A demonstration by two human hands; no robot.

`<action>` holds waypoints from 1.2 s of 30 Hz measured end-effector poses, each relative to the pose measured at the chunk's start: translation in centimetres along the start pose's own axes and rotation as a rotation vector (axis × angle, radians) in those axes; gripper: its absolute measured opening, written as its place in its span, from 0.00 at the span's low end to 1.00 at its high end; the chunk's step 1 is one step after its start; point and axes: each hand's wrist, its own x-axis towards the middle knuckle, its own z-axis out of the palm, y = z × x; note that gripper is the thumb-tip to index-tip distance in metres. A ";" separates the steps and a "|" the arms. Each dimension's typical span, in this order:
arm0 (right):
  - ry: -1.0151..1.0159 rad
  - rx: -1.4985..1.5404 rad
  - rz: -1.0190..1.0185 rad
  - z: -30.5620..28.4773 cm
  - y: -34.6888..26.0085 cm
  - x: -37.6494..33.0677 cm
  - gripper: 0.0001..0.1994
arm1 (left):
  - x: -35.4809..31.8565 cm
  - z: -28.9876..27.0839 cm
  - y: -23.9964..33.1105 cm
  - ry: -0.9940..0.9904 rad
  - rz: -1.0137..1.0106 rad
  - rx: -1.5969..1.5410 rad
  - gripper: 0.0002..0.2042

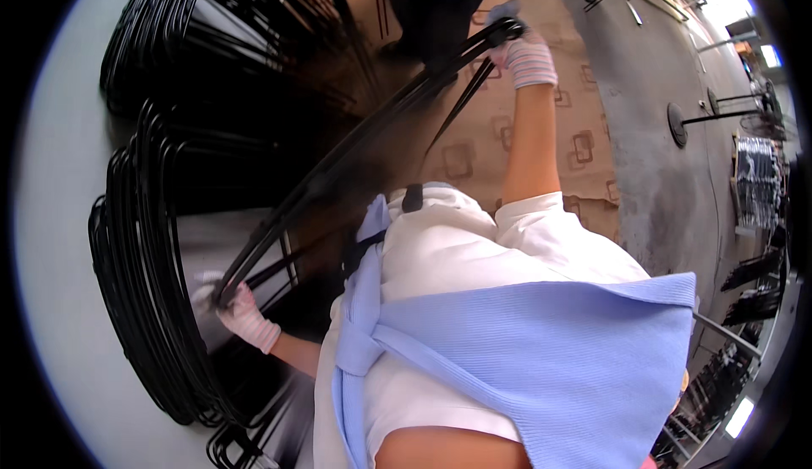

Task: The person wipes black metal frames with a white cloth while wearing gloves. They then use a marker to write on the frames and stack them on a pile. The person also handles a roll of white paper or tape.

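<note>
A long black tubular metal frame [338, 152], smeared by motion, slants between my two hands in front of my body. My left hand [245, 312], in a pink-and-white striped glove, is closed round its lower end, beside a stack of similar black frames [139, 283]. My right hand [523, 50], gloved the same way, reaches far forward and grips the upper end. Thinner black bars [461, 101] hang below that end. The frame's exact kind and the fingertips are hard to make out.
More black tubular frames [169, 21] stand stacked at the far left by a pale wall [59, 181]. Dark-clothed legs of another person [436, 4] are just beyond the frame. Patterned brown sheeting [562, 143] covers the floor. A round-based stand [677, 125] is at right.
</note>
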 end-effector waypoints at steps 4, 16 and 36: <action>0.027 0.110 0.087 0.7 -0.7 -1.4 0.08 | 0.5 0.5 -1.8 0.102 -0.039 -0.083 0.07; -0.370 2.553 0.592 0.6 -5.5 0.8 0.21 | 4.5 -19.5 14.7 0.782 0.204 -0.018 0.16; -0.222 2.764 0.685 1.5 -7.8 1.6 0.11 | 2.0 -24.1 12.2 0.465 0.057 -1.314 0.15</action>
